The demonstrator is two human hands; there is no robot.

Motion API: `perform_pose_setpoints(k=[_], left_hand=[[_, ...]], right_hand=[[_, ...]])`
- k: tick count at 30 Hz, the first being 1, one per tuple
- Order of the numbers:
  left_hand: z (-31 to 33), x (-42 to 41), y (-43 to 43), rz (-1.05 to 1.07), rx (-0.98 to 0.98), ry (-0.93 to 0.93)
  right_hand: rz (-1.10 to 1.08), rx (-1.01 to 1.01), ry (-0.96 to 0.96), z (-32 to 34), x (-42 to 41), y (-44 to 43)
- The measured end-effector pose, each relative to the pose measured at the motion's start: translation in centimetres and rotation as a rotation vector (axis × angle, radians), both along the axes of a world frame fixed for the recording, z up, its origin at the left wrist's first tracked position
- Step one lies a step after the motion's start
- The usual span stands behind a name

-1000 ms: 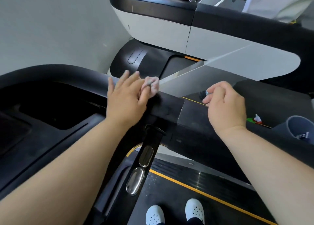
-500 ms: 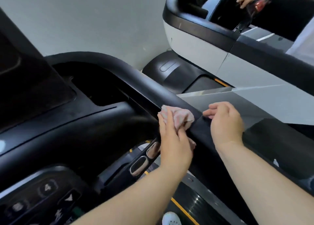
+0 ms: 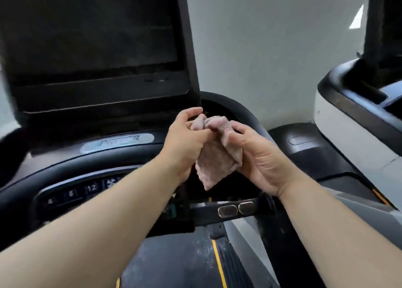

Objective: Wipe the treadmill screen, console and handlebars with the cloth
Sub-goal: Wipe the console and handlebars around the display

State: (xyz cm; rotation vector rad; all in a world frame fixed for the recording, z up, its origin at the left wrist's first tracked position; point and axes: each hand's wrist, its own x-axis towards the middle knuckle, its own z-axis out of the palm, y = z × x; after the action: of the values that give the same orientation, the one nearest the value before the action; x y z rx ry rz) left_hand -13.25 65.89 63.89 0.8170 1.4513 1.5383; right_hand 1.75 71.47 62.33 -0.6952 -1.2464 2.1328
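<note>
Your left hand point(image 3: 185, 139) no longer presses the cloth point(image 3: 215, 159) flat on the handlebar point(image 3: 228, 101). It now holds it lifted clear, just below the lower right corner of the screen point(image 3: 91, 33). Your right hand point(image 3: 258, 157), empty a moment ago, now grips the cloth's other side. Your head has turned toward the screen.

The top of the cloth point(image 3: 214, 157) was buried under the curled fingers of the left hand point(image 3: 185, 135) and right hand point(image 3: 256, 155). Above the left hand, the screen point(image 3: 87, 33) ran off the top and left edges. Beside that hand, the logo plate point(image 3: 117, 143) was too blurred to read. The left forearm covered part of the console point(image 3: 71, 194).
</note>
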Motion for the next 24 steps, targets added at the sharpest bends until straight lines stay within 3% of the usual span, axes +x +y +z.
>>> perform_pose_setpoints(k=[4,6,9,14,18,20,24], left_hand=[[3.6,-6.5,-4.2,0.185,-0.105,0.167],[4.9,-9.7,-6.8,0.196,-0.206,0.095],[5.7,-14.2,-11.1,0.159,-0.342,-0.116],[6.5,-21.5,-17.4,0.293,-0.197,-0.329],[5.7,-27.8,-21.7,0.351,-0.062,-0.298],[5.3,-31.5,-23.7,0.423,-0.050,-0.163],[5.2,-37.9,-26.8,0.375,-0.263,0.441]], right_hand=[[0.089,0.236,-0.094,3.7,-7.3,-2.4],[0.028,0.290,-0.117,5.2,-11.4,-4.1],[-0.016,0.181,-0.075,6.7,-17.3,-6.5],[0.099,0.062,-0.056,7.9,-26.4,-10.4],[0.210,-0.017,-0.034,8.4,-33.4,-13.8],[0.301,-0.015,-0.044,8.5,-36.5,-14.8],[0.350,0.403,-0.355,8.1,-42.5,-17.3]])
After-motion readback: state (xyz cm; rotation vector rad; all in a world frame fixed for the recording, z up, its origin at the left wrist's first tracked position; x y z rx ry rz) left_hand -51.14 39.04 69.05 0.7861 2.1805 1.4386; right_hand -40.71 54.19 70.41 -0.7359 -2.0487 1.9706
